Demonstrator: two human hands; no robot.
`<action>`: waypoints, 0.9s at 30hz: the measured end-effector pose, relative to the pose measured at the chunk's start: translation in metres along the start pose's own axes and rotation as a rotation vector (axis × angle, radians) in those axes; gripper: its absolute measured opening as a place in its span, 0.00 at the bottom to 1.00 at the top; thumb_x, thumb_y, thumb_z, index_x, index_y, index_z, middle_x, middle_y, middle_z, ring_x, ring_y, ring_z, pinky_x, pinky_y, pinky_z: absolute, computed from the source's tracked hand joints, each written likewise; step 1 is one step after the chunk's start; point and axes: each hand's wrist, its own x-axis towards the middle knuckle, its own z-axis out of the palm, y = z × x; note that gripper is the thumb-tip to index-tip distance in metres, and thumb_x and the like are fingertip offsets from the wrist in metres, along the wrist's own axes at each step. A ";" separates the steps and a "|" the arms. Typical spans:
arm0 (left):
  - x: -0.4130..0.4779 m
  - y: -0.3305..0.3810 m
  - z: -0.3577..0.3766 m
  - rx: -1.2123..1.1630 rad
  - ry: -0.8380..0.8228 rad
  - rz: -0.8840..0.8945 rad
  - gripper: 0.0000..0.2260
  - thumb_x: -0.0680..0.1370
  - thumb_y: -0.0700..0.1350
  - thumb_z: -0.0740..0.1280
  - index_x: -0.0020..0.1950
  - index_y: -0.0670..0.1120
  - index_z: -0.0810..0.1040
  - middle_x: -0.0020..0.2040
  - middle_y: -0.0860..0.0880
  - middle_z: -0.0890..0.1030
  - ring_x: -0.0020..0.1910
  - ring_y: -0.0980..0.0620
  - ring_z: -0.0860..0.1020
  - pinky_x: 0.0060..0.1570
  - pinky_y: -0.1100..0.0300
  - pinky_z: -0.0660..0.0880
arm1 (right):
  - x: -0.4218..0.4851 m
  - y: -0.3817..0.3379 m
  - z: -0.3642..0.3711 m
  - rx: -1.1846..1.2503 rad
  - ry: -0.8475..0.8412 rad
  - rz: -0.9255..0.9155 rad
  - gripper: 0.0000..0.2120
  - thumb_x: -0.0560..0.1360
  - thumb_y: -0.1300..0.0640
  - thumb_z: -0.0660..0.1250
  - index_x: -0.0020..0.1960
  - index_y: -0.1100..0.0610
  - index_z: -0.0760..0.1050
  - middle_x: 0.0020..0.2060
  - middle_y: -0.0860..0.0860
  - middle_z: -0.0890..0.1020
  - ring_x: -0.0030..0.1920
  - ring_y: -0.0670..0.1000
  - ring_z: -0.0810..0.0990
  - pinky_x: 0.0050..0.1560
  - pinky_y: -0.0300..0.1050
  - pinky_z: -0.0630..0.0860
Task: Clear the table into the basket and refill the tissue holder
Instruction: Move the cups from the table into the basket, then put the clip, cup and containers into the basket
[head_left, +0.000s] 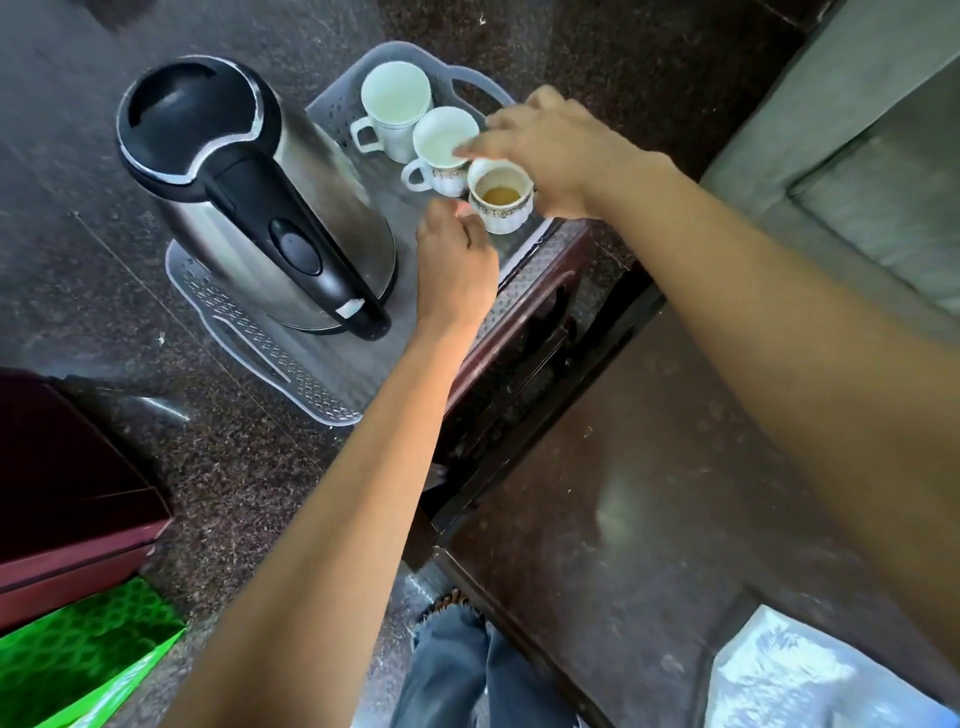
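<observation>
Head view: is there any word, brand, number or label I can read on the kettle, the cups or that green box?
None can be read.
Kettle: a small white tag at the foot of its handle, blurred, no text shows.
Three cups in the basket: only a patterned band, no words.
Green box: a pattern, no letters legible.

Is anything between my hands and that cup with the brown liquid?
Nothing visible: the left hand and right hand flank the white cup of brown liquid in the grey perforated basket.
</observation>
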 end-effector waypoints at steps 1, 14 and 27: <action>-0.001 0.004 -0.002 0.007 0.013 0.028 0.11 0.83 0.42 0.52 0.57 0.39 0.70 0.56 0.43 0.76 0.52 0.51 0.71 0.43 0.65 0.61 | -0.011 0.000 -0.004 0.044 0.061 0.053 0.36 0.73 0.67 0.66 0.75 0.45 0.59 0.69 0.55 0.68 0.66 0.63 0.64 0.65 0.60 0.65; -0.087 0.071 0.046 0.073 -0.215 0.303 0.10 0.81 0.40 0.55 0.57 0.38 0.72 0.53 0.44 0.75 0.51 0.52 0.72 0.46 0.71 0.61 | -0.232 -0.004 0.029 0.587 0.517 0.825 0.24 0.72 0.61 0.69 0.67 0.58 0.70 0.63 0.59 0.68 0.58 0.59 0.75 0.63 0.48 0.71; -0.279 0.052 0.117 0.201 -0.772 0.431 0.09 0.81 0.41 0.56 0.58 0.41 0.71 0.59 0.45 0.74 0.55 0.50 0.74 0.47 0.69 0.63 | -0.450 -0.091 0.160 0.755 0.500 1.334 0.17 0.71 0.64 0.68 0.60 0.60 0.75 0.61 0.59 0.70 0.58 0.62 0.74 0.62 0.55 0.73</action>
